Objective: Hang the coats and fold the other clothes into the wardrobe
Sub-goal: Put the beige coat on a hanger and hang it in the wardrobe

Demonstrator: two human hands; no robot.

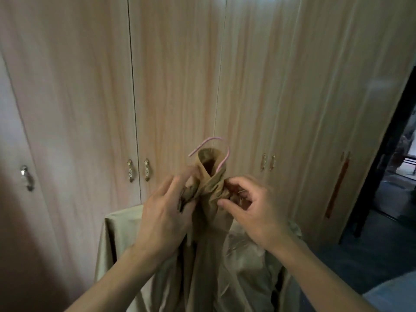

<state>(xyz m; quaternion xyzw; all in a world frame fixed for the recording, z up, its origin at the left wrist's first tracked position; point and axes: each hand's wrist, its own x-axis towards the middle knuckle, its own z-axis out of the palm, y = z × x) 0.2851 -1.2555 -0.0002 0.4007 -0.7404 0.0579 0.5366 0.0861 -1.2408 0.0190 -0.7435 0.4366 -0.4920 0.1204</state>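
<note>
A tan coat [209, 255] hangs in front of me on a pink hanger [210, 144], whose hook sticks up above the collar. My left hand [166, 212] grips the coat's left collar flap. On the other side my right hand [249, 206] pinches the right collar flap near the crossed neck. Both flaps overlap just below the hook. The hanger's shoulders are hidden inside the fabric. Behind the coat stands the light wood wardrobe [175, 75] with all its doors closed.
Small metal door handles [137, 170] sit at hand height, with another pair [267, 162] to the right and one [27, 177] at far left. A dark doorway [391, 176] opens at the right edge. Dark floor lies below it.
</note>
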